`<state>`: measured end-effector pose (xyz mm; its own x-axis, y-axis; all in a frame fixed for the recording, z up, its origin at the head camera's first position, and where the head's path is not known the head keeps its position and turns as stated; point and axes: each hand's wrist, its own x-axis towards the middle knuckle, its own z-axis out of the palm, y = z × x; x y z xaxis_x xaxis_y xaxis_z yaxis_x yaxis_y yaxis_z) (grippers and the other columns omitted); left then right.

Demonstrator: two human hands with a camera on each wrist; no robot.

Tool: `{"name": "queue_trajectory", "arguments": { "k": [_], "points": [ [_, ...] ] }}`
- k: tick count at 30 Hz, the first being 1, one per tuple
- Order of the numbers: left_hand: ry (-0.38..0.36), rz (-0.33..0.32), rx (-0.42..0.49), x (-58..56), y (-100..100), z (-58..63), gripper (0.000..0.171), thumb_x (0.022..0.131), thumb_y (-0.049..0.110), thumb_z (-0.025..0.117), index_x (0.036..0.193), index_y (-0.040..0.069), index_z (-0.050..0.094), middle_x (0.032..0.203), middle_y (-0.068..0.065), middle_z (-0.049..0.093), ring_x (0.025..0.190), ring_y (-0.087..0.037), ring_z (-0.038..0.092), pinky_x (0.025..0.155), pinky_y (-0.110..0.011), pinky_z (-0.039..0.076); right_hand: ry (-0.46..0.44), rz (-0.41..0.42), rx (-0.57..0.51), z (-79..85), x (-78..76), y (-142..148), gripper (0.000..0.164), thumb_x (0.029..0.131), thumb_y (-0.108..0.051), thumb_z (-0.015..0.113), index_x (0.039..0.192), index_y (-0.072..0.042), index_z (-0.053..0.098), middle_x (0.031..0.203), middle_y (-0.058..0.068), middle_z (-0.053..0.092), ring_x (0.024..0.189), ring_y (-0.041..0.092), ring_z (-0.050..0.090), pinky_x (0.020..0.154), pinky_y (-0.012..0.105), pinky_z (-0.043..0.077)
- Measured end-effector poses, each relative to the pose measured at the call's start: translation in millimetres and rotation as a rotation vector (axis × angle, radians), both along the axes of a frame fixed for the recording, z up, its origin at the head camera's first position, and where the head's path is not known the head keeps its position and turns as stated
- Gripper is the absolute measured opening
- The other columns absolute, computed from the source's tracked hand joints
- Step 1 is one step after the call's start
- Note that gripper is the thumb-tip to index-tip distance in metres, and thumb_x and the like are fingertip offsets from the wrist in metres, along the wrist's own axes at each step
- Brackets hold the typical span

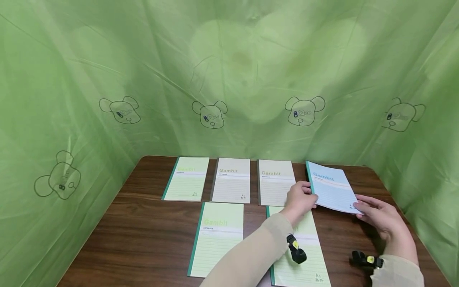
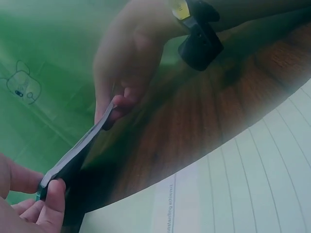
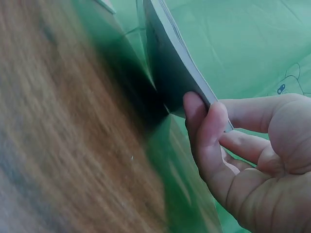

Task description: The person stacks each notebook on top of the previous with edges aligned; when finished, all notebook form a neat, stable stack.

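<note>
A light blue notebook (image 1: 331,189) with a green spine is held tilted above the table's far right part, its near edge raised. My left hand (image 1: 300,199) pinches its left edge near the spine's lower end. At its lower right corner, my right hand (image 1: 381,217) pinches it between thumb and fingers. Both wrist views show the notebook (image 2: 80,145) nearly edge-on, with its dark underside (image 3: 170,63) visible from the right wrist. Below my left forearm lies a green notebook (image 1: 303,247), partly covered by the hand and sleeve.
In the back row on the brown wooden table (image 1: 143,223) lie a green notebook (image 1: 186,179), a grey notebook (image 1: 231,181) and another grey notebook (image 1: 275,183). Nearer, a green notebook (image 1: 218,235) lies partly under my left sleeve. Green curtains (image 1: 251,79) enclose the table.
</note>
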<state>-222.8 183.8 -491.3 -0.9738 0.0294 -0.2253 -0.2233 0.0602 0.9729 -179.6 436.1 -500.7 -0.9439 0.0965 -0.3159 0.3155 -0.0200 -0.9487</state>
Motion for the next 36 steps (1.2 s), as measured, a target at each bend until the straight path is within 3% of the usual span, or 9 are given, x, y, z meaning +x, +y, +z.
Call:
{"name": "queue_trajectory", "arguments": {
  "k": [3,7,13,16,20,24,32,36],
  "points": [
    [0.015,-0.008,0.033,-0.5,-5.7,-1.0,0.038,0.089,-0.008,0.079,0.121,0.011,0.074,0.094,0.005,0.067,0.061,-0.020,0.070,0.059,-0.027,0.060,0.019,0.014,0.007,-0.1,-0.8,-2.6,0.033,0.103,-0.004,0.075,0.100,-0.037,0.078,0.098,-0.017,0.075,0.086,0.002,0.070,0.075,0.024,0.063],
    [0.050,0.007,0.077,-1.5,-15.9,-0.2,0.039,0.092,-0.006,0.078,0.125,0.013,0.074,0.096,0.006,0.068,0.060,-0.017,0.067,0.061,-0.029,0.061,0.085,0.047,0.050,0.9,-4.7,-12.1,0.025,0.103,-0.005,0.075,0.124,-0.019,0.072,0.102,-0.016,0.073,0.089,0.004,0.070,0.076,0.026,0.063],
    [0.106,0.052,0.085,-2.4,-37.6,6.6,0.044,0.094,-0.004,0.077,0.131,0.018,0.074,0.104,0.010,0.067,0.066,-0.016,0.069,0.062,-0.030,0.061,0.180,0.048,0.103,9.5,-13.9,-40.7,0.052,0.103,-0.007,0.076,0.147,0.006,0.052,0.106,-0.014,0.070,0.089,0.005,0.070,0.075,0.027,0.063],
    [0.132,0.060,0.030,-3.8,-52.7,10.6,0.046,0.094,-0.003,0.078,0.134,0.019,0.074,0.106,0.012,0.069,0.068,-0.013,0.069,0.061,-0.030,0.059,0.202,0.044,0.218,13.4,-18.0,-59.5,0.060,0.105,-0.012,0.074,0.154,0.011,0.046,0.110,-0.012,0.068,0.090,0.003,0.069,0.077,0.028,0.064],
    [0.162,0.053,-0.050,-6.7,-76.9,14.2,0.048,0.094,0.000,0.080,0.138,0.019,0.073,0.110,0.012,0.072,0.076,-0.009,0.069,0.067,-0.031,0.059,0.209,0.031,0.376,16.1,-24.2,-86.5,0.061,0.108,-0.020,0.071,0.157,0.008,0.047,0.123,0.004,0.068,0.092,0.003,0.069,0.080,0.028,0.063],
    [0.179,0.058,-0.106,-9.1,-101.1,14.2,0.047,0.095,0.002,0.080,0.139,0.020,0.073,0.114,0.008,0.074,0.082,-0.009,0.069,0.072,-0.034,0.059,0.218,0.051,0.429,16.9,-29.8,-109.6,0.058,0.110,-0.024,0.069,0.158,0.003,0.050,0.137,0.019,0.063,0.099,0.005,0.068,0.084,0.024,0.058],
    [0.227,0.053,-0.170,-15.2,-137.8,6.8,0.045,0.096,0.002,0.079,0.138,0.014,0.073,0.113,0.002,0.075,0.081,-0.010,0.067,0.071,-0.029,0.056,0.211,0.095,0.377,16.9,-32.9,-140.0,0.061,0.109,-0.028,0.071,0.161,-0.005,0.049,0.148,0.020,0.059,0.108,0.009,0.069,0.095,0.034,0.054],
    [0.237,0.021,-0.161,-22.1,-154.0,3.3,0.044,0.095,0.002,0.080,0.137,0.014,0.073,0.114,0.000,0.076,0.082,-0.012,0.066,0.073,-0.031,0.057,0.204,0.094,0.340,13.4,-36.1,-149.7,0.061,0.109,-0.027,0.072,0.162,-0.008,0.049,0.151,0.018,0.059,0.109,0.009,0.069,0.094,0.033,0.053]
  ]
}}
